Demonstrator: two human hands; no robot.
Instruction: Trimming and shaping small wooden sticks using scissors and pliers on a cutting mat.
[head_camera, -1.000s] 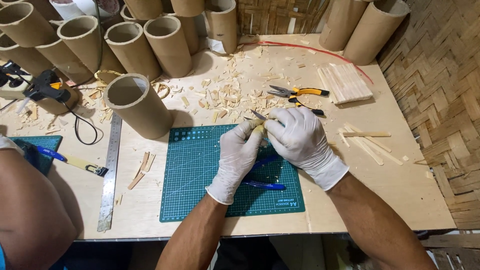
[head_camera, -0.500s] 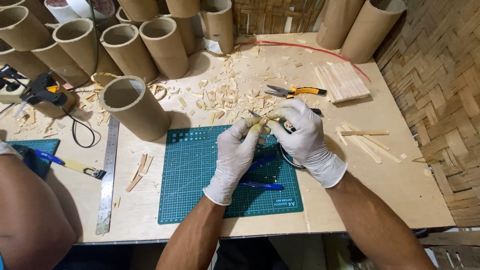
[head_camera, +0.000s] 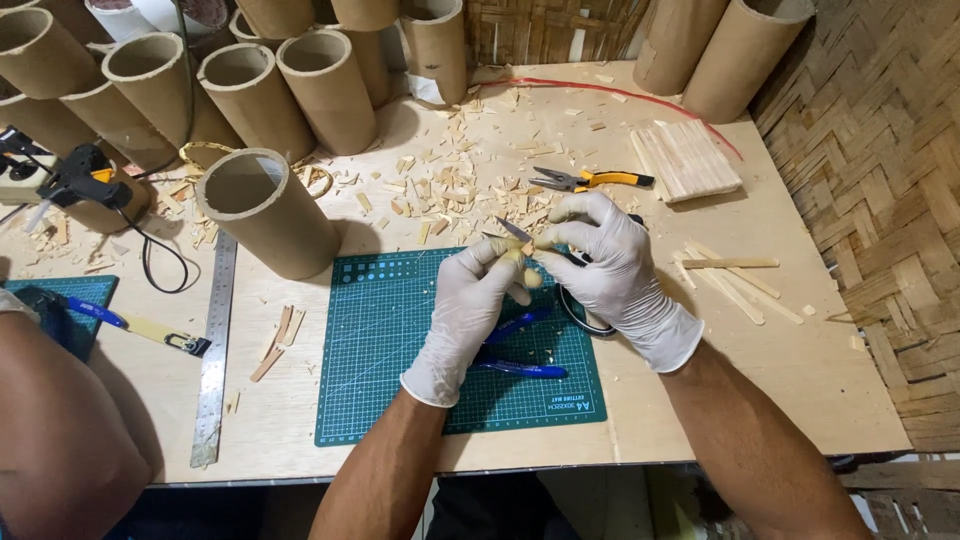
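Fingers (head_camera: 497, 262) of the gloved left hand (head_camera: 465, 315) are pinching a small, stiff, light bamboo piece (head_camera: 522, 268) at its lower end, mid-frame above the green cutting mat (head_camera: 390, 350), while the right hand (head_camera: 610, 270) is gripping a craft knife (head_camera: 513, 231) against it.

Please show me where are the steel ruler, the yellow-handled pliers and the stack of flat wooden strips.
steel ruler (head_camera: 213, 350): head view, middle of its blade.
yellow-handled pliers (head_camera: 612, 180): head view, on the yellow handle.
stack of flat wooden strips (head_camera: 686, 160): head view, top face of the stack.
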